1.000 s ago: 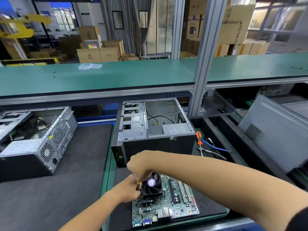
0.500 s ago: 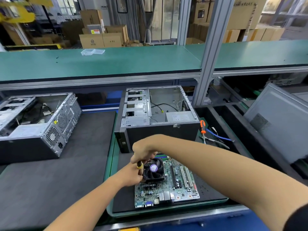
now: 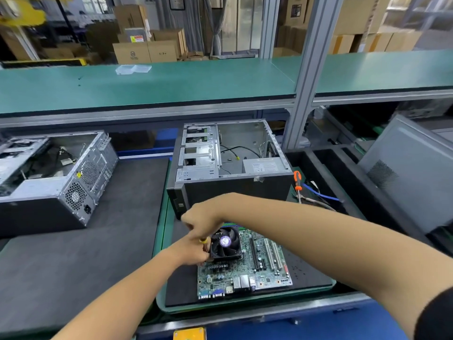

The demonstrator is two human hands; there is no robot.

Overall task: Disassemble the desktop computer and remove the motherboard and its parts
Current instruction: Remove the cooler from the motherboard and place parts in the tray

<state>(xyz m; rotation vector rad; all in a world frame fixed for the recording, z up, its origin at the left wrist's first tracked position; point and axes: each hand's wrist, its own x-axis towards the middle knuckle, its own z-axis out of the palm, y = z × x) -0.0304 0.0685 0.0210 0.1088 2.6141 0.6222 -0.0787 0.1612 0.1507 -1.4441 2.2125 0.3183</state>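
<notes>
Both hands (image 3: 196,239) at cooler fan's (image 3: 225,244) left edge, on motherboard (image 3: 245,271).

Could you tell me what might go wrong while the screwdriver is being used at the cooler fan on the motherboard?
1. The yellow-handled screwdriver, gripped by the right hand beside the cooler fan, could slip and gouge the motherboard.
2. The left hand sits right beside the screwdriver, so a slip might jab its fingers.
3. The board lies loose on the tray, so pressure may shift it.

Bare forearms, black right sleeve (image 3: 436,315)
</notes>
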